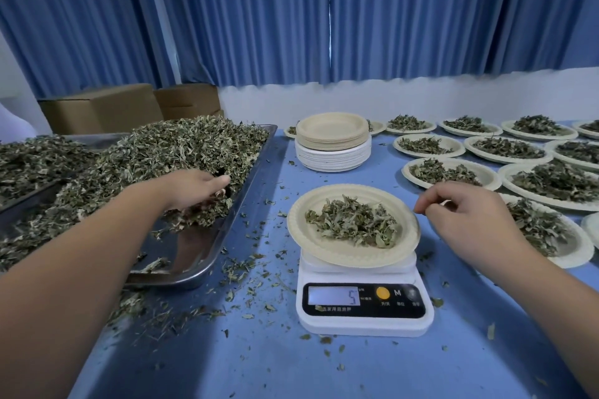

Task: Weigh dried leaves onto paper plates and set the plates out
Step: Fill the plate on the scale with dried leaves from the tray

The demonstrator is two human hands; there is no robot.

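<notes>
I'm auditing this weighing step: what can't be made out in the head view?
Head view:
Left hand: fingertips buried in dried leaves, grip unseen.
Right hand: whether it pinches a leaf, too small.
Scale display: only 5 legible; labels blurred.
Filled plates: row cut off by right edge.

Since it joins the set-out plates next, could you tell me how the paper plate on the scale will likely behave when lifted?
The paper plate looks thin, so it will probably flex if lifted by one edge. Its leaf pile is loose, so tilting may spill flakes. It overhangs the scale, so a push could tip it.
</notes>
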